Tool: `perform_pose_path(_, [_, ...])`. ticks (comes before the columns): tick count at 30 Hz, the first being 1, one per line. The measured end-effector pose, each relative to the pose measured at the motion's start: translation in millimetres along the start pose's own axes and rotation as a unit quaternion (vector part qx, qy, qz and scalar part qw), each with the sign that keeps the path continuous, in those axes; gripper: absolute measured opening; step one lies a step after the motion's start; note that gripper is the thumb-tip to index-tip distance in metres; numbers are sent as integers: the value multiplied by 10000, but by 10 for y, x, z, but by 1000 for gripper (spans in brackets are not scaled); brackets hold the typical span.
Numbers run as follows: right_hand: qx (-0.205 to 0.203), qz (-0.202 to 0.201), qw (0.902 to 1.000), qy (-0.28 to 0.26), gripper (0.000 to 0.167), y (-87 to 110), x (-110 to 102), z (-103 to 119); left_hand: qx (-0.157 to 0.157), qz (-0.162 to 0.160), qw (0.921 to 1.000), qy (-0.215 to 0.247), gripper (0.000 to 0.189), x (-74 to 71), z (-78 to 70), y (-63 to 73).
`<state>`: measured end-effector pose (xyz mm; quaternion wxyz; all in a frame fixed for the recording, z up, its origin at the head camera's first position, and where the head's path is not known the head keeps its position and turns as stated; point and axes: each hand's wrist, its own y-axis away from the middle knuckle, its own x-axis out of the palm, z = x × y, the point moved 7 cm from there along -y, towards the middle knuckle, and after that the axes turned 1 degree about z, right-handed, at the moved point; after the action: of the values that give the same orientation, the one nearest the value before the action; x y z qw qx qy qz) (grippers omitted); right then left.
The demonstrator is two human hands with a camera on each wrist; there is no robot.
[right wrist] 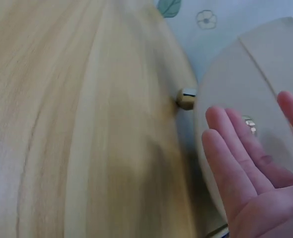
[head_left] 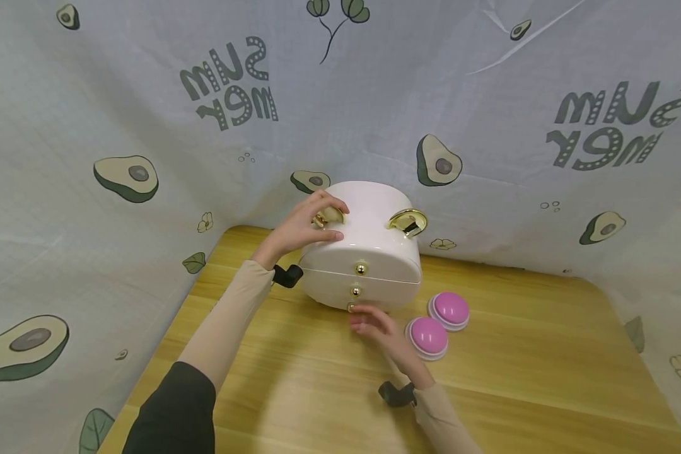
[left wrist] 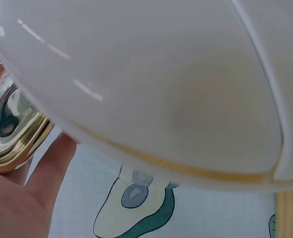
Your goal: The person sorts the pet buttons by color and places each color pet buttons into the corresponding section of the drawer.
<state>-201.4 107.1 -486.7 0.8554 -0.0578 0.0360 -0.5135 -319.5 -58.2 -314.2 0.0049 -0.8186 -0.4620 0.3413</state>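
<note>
A white rounded box (head_left: 369, 252) with a seam across its front and gold knobs stands at the back of the table. On its top, my left hand (head_left: 303, 227) arches around the left gold handle (head_left: 330, 215), thumb and fingertips resting on the white surface. The left wrist view shows that handle (left wrist: 12, 119) between the fingers, beside the box's glossy side. In front of the box, my right hand (head_left: 383, 331) reaches low, fingertips near a small gold foot (right wrist: 186, 98) at the base. Its fingers (right wrist: 236, 163) are extended and overlap the lower front, beside a gold knob (right wrist: 250, 125).
Two pink domes (head_left: 451, 308) on white bases stand right of the box, close to my right hand. A second gold handle (head_left: 408, 222) rises from the box's top right. The wooden table (head_left: 545, 353) ends at a pale avocado-print cloth (head_left: 488, 126).
</note>
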Motion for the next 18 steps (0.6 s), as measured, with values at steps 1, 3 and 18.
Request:
perform_pose_path(1, [40,5,10000,3,39,-11,6,-34,6,-5,10000,-14,38,0,-2,1])
perform_pose_path(3, [118,-30,9999,-10,41,-40,6,-93,23,-12,10000,-30,38,0,-6,0])
perform_pose_path(18, [-252,-409,9988,36,39,-117,15,-164,23,-16,10000,67,39,0,-26,0])
